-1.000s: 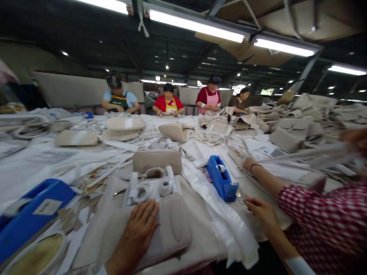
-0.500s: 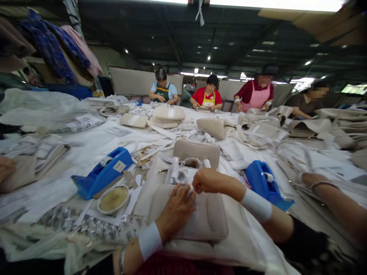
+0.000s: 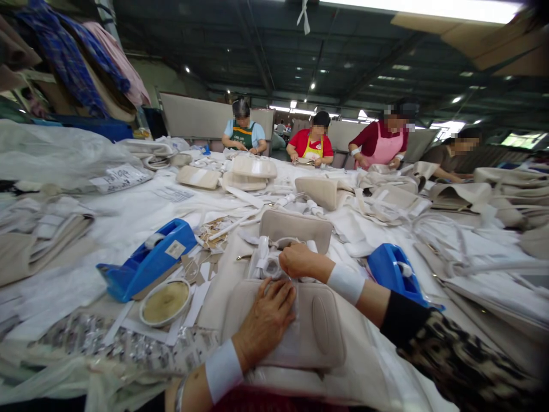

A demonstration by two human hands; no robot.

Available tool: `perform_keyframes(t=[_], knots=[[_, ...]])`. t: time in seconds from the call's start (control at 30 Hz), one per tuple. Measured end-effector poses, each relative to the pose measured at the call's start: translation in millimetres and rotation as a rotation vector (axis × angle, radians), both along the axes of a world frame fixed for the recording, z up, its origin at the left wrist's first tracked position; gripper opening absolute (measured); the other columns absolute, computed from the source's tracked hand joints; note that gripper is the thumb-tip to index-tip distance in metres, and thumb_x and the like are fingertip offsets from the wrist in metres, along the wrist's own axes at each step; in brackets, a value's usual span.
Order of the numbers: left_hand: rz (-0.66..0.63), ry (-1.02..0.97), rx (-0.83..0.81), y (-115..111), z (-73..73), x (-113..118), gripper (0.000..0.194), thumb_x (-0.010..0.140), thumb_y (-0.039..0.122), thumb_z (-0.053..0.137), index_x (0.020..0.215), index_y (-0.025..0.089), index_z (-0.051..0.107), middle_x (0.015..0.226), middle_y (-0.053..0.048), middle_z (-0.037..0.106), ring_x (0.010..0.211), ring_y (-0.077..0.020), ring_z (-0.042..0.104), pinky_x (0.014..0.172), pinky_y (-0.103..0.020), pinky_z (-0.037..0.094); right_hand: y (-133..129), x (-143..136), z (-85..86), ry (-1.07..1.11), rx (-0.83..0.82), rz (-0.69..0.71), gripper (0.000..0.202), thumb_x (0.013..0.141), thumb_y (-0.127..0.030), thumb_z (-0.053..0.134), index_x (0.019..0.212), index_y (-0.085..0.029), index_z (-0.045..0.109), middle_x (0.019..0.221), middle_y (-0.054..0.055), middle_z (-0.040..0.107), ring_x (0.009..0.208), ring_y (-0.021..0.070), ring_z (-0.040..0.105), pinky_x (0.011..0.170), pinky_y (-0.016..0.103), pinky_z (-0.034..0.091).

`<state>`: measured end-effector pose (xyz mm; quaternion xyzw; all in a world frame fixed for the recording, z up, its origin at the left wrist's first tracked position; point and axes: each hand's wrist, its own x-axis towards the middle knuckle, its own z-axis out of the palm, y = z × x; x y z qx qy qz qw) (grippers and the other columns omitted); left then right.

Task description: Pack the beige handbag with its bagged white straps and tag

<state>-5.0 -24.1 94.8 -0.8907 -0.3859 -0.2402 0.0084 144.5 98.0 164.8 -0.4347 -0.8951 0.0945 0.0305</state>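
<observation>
A beige bag (image 3: pixel 319 337) lies flat before me, with a stitched oval on its right side and a translucent strip down its middle. My left hand (image 3: pixel 268 317) rests on the bag, palm down and fingers stretched out. Just above the bag's far edge, my right hand (image 3: pixel 302 261) is closed with its fingertips curled together. What it pinches is hidden. Beside those fingertips lies a white-wrapped strap (image 3: pixel 268 264), bunched up. A beige panel (image 3: pixel 295 228) of the bag stands up behind it.
Blue tape dispensers stand on the left (image 3: pixel 150 257) and right (image 3: pixel 397 274). A round tin (image 3: pixel 166 303) of tan paste sits at left near foil packets (image 3: pixel 115 343). Beige bag pieces (image 3: pixel 317 191) cover the table. Several co-workers (image 3: pixel 311 143) work across it.
My right hand and forearm have shifted a little left. The other people's hands at the left and right edges have gone out of view. My left hand stays on the bag.
</observation>
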Motion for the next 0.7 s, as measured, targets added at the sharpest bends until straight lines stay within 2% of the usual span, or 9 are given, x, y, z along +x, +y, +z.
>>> perform_keyframes(t=[0.2,0.33,0.43,0.5,0.57,0.63,0.7], knots=[[-0.004,-0.019,0.032,-0.3,1.9,0.7,0.044,0.095,0.030,0.054,0.137,0.018,0.048,0.137,-0.011,0.054,0.130,-0.0262,0.045,0.116,-0.053,0.026,-2.3,-3.9,-2.4,-0.231,0.177,0.193,0.019,0.084,-0.013,0.056,0.092,-0.008,0.073,0.084,0.019,0.072,0.083,0.0307,0.066,0.087,0.044,0.040],[-0.009,-0.018,0.022,0.2,0.4,0.6,0.045,0.096,0.030,0.054,0.138,0.017,0.047,0.137,-0.011,0.054,0.130,-0.0265,0.044,0.116,-0.054,0.024,-9.2,-1.4,-4.2,-0.281,0.261,0.238,0.022,0.088,-0.013,0.050,0.094,-0.011,0.072,0.083,0.015,0.071,0.082,0.0270,0.063,0.098,0.049,0.031],[-0.004,-0.009,0.018,0.7,-0.7,0.9,0.045,0.096,0.032,0.054,0.138,0.018,0.047,0.137,-0.010,0.054,0.130,-0.0264,0.045,0.116,-0.054,0.025,-12.1,1.5,-2.8,-0.297,0.304,0.261,0.025,0.091,-0.011,0.046,0.097,-0.012,0.070,0.089,0.011,0.070,0.086,0.0237,0.060,0.108,0.047,0.022],[-0.001,-0.006,0.022,0.8,-0.5,1.3,0.045,0.096,0.033,0.053,0.138,0.018,0.047,0.136,-0.010,0.055,0.129,-0.0264,0.046,0.115,-0.054,0.026,-7.5,3.0,-1.0,-0.305,0.318,0.264,0.019,0.091,-0.012,0.051,0.094,-0.012,0.070,0.092,0.010,0.069,0.091,0.0233,0.059,0.110,0.043,0.019],[0.000,-0.003,0.022,0.9,0.6,1.6,0.044,0.096,0.033,0.053,0.137,0.018,0.048,0.135,-0.010,0.056,0.128,-0.0266,0.047,0.114,-0.054,0.026,4.3,4.7,1.0,-0.305,0.326,0.246,0.010,0.086,-0.018,0.064,0.090,-0.012,0.070,0.094,0.011,0.068,0.096,0.0248,0.057,0.109,0.042,0.021],[0.000,0.003,0.019,0.8,1.9,1.4,0.044,0.097,0.032,0.052,0.138,0.018,0.047,0.137,-0.009,0.056,0.128,-0.0269,0.047,0.114,-0.054,0.025,20.4,7.7,3.6,-0.289,0.333,0.203,0.016,0.079,-0.023,0.074,0.089,-0.011,0.070,0.095,0.012,0.068,0.098,0.0261,0.057,0.106,0.041,0.026],[0.000,0.007,0.020,0.7,2.6,0.9,0.045,0.097,0.032,0.051,0.140,0.018,0.045,0.138,-0.008,0.055,0.129,-0.0271,0.046,0.115,-0.053,0.025,35.0,12.7,6.9,-0.258,0.341,0.129,0.020,0.077,-0.025,0.077,0.090,-0.011,0.069,0.094,0.012,0.068,0.096,0.0261,0.058,0.101,0.040,0.029]])
